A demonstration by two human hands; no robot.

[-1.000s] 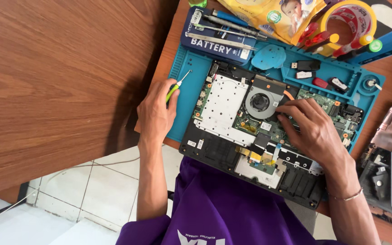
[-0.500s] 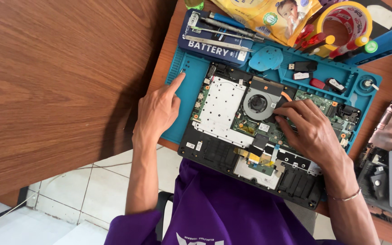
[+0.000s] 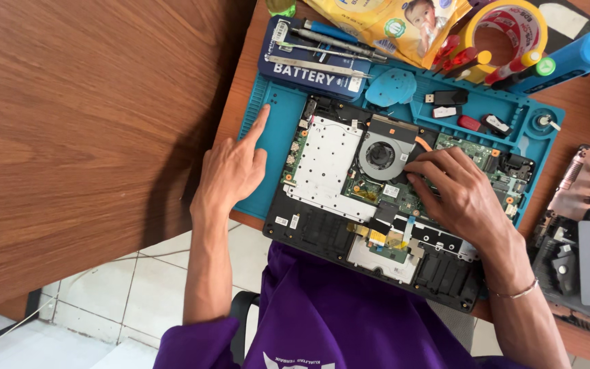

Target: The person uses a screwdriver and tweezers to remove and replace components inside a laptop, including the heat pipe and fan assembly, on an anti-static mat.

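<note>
The opened laptop (image 3: 377, 205) lies on the blue mat (image 3: 274, 137) on the table (image 3: 240, 89), long axis left to right. The right hand (image 3: 462, 195) presses fingertips together beside the fan (image 3: 380, 154) — nearer. The left hand (image 3: 230, 171) rests empty, forefinger out, just left.

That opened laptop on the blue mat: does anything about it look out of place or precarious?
Yes. The opened black laptop sits askew on the blue silicone work mat, and its near edge juts past the brown wooden table over the person's lap. The right hand rests on its circuit board; the left hand touches the mat.
</note>
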